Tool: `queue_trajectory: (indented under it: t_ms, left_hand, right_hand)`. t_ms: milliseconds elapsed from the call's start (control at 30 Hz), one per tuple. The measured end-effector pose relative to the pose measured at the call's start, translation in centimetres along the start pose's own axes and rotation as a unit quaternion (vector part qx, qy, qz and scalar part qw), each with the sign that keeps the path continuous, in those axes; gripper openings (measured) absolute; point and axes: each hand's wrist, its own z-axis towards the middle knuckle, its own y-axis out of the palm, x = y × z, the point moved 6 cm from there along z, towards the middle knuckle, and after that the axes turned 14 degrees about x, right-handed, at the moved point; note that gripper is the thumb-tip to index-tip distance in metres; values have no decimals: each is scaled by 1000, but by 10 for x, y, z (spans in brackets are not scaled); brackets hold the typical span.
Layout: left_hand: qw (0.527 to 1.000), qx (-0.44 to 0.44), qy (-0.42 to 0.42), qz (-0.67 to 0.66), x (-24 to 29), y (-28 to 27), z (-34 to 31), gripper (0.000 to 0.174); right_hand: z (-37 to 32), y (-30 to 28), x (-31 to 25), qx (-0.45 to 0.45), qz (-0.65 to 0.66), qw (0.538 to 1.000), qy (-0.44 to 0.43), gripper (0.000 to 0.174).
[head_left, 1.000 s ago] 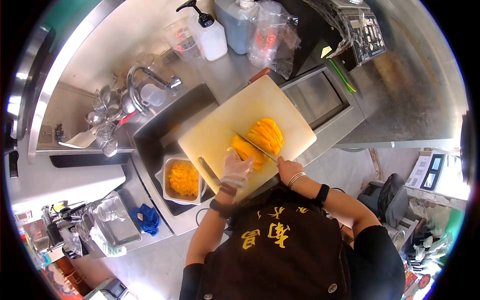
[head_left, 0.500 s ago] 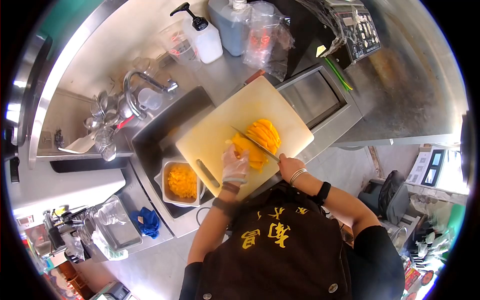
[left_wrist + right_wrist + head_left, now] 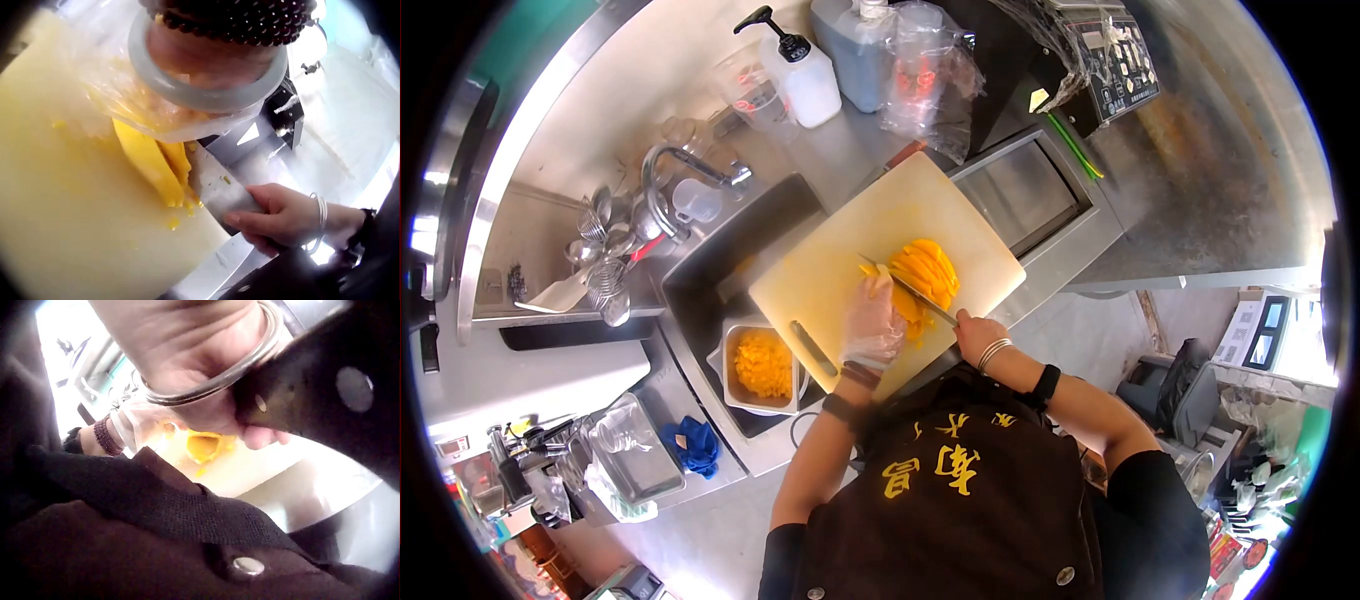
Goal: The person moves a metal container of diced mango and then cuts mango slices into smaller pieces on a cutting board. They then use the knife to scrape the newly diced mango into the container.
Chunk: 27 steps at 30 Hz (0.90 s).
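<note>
On the pale cutting board (image 3: 830,265) lie yellow mango slices (image 3: 926,268), fanned out on the far side of the knife. My right hand (image 3: 981,337) grips the knife (image 3: 932,305) by its handle, the blade running along the near side of the slices. In a clear plastic glove, my left hand (image 3: 873,320) lies over another mango piece (image 3: 149,156), fingers stretched toward the blade. Most of that piece is hidden under the glove in the head view. The left wrist view shows the broad blade (image 3: 219,187) close beside it, with small mango bits stuck on.
A white container (image 3: 737,398) of chopped mango stands in the sink (image 3: 690,290), left of the board. A faucet (image 3: 655,195), whisks and ladles are beyond it. A pump bottle (image 3: 810,90) and a blue-grey jug (image 3: 848,55) stand behind. Another knife's brown handle (image 3: 906,153) shows at the board's far edge.
My left hand first drew back slightly toward me, then moved forward over the near mango piece to the blade. The right hand and knife have stayed nearly in place.
</note>
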Motion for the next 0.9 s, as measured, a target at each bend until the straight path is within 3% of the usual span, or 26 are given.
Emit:
queue_trajectory:
  t_ms: [67, 100, 167, 200, 267, 367, 400, 467, 600, 667, 800, 867, 900]
  left_hand:
    - [990, -144, 9, 6, -13, 31, -16, 40]
    - [989, -144, 10, 5, -8, 27, -12, 40]
    - [967, -250, -7, 46, -4, 28, -12, 37]
    - [967, -250, -7, 47, -2, 25, -15, 37]
    - [988, -149, 35, -4, 9, 10, -17, 31]
    - [994, -72, 82, -11, 1, 22, -26, 25]
    - [994, -72, 82, -12, 2, 22, -23, 25]
    - [982, -162, 94, 5, 3, 32, -19, 19]
    - [972, -174, 154, 16, 10, 31, -9, 15]
    - [961, -247, 122, -26, 11, 37, -5, 10]
    - [970, -207, 112, -53, 5, 22, 6, 9]
    - [942, -161, -144, -257, -16, 5, 14, 9]
    - [942, -162, -145, -256, -13, -1, 19, 9]
  right_hand:
    - [0, 0, 0, 1, 0, 1000, -1, 21]
    - [0, -1, 0, -1, 4, 1000, 2, 21]
    - [0, -1, 1, -3, 8, 1000, 5, 21]
    - [0, -1, 1, 0, 15, 1000, 4, 21]
    - [1, 0, 0, 4, 23, 1000, 0, 21]
    - [1, 3, 0, 0, 18, 1000, 6, 21]
    - [1, 3, -1, 2, 17, 1000, 8, 21]
    - [1, 3, 0, 4, 15, 1000, 9, 21]
    - [1, 6, 2, 9, 15, 1000, 8, 21]
    - [0, 6, 3, 11, 13, 1000, 10, 21]
    - [-2, 7, 4, 8, 19, 1000, 18, 21]
    - [-3, 7, 4, 10, 26, 999, 17, 21]
    - [-3, 7, 4, 4, 23, 1000, 19, 21]
